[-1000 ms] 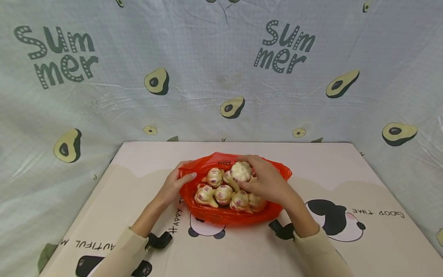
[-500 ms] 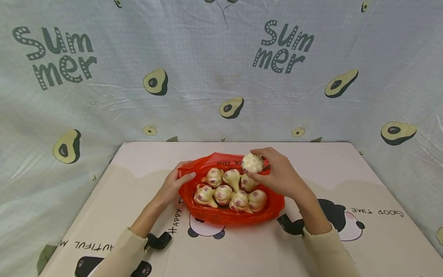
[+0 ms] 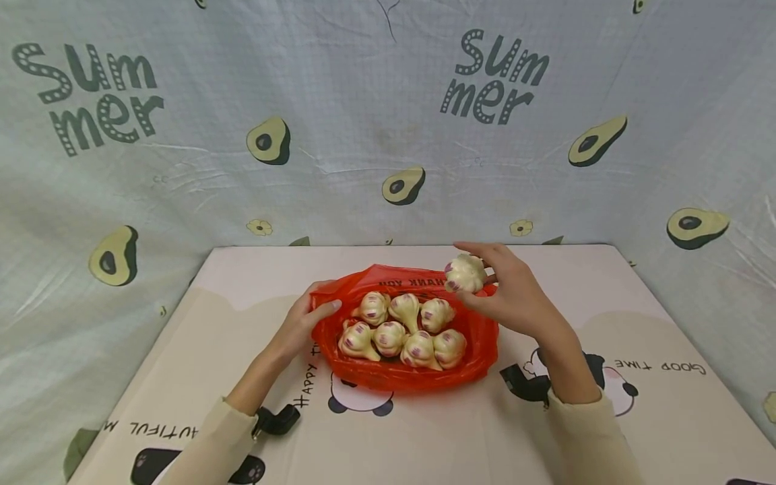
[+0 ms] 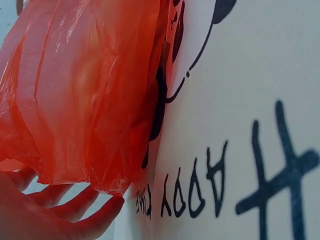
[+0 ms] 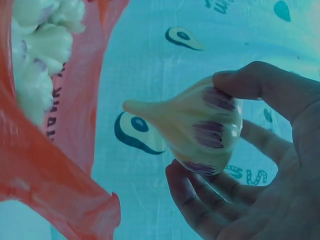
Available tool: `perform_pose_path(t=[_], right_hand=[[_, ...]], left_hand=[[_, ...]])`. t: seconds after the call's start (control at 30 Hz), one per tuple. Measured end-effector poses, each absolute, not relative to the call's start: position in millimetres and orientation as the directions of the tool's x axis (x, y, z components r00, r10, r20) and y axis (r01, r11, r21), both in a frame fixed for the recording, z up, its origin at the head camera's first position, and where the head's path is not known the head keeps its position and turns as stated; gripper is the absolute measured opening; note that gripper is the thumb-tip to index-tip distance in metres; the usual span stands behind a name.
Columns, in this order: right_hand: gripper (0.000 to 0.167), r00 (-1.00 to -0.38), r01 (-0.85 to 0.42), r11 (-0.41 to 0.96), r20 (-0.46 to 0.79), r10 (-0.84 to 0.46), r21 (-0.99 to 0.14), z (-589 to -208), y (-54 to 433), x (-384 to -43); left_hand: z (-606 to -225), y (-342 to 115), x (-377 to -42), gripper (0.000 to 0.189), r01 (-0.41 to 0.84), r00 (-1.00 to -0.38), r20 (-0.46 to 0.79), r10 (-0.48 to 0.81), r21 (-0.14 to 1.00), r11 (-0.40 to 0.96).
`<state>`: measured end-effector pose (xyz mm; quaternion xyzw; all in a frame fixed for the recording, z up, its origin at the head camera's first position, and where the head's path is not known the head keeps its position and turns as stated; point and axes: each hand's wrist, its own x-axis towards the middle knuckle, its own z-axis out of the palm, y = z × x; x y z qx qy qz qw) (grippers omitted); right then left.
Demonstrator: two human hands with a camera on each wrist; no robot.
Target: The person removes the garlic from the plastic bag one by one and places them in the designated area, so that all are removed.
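A red plastic bag (image 3: 400,382) lies wide open on the table, with several cream garlic bulbs (image 3: 405,310) streaked with purple inside. My left hand (image 3: 303,319) holds the bag's left rim, thumb over the edge and fingers along the outside; the left wrist view has those fingers under the red film (image 4: 85,100). Above the bag's back right rim, my right hand (image 3: 516,291) grips one garlic bulb (image 3: 465,273) between thumb and fingers. Seen from the right wrist, that bulb (image 5: 200,127) has its stem pointing away from the palm, beside the bag.
The pale table (image 3: 436,444) carries panda drawings and printed words. Behind it and at both sides hangs a light cloth (image 3: 339,94) with avocado prints and lettering. Black wrist mounts (image 3: 526,385) stick out from both wrists, the right one low near the bag's right side.
My right hand has lifted the garlic bulb out of the bag and carried it right and upward, uncovering the bulbs below. The left hand stays at the bag's left rim.
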<state>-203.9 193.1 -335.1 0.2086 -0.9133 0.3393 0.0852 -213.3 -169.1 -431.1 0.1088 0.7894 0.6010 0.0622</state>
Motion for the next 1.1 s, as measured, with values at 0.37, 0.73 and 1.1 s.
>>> perform_pose_path(t=[0.37, 0.73, 1.1], right_hand=[[0.054, -0.893, -0.436, 0.676, 0.375, -0.248, -0.594, -330.4, 210.5, -206.2], [0.068, -0.917, -0.384, 0.635, 0.36, -0.173, -0.671, -330.5, 216.7, -210.4], [0.059, -0.895, -0.4, 0.599, 0.436, -0.093, -0.694, -337.7, 230.7, -217.7]], left_hand=[[-432.3, -169.2, -214.3, 0.056, 0.094, -0.966, 0.029, 0.256, 0.965, 0.245], [-434.1, -169.8, -215.2, 0.056, 0.096, -0.965, 0.03, 0.261, 0.965, 0.246], [-434.9, -169.1, -216.8, 0.056, 0.094, -0.965, 0.029, 0.263, 0.966, 0.242]])
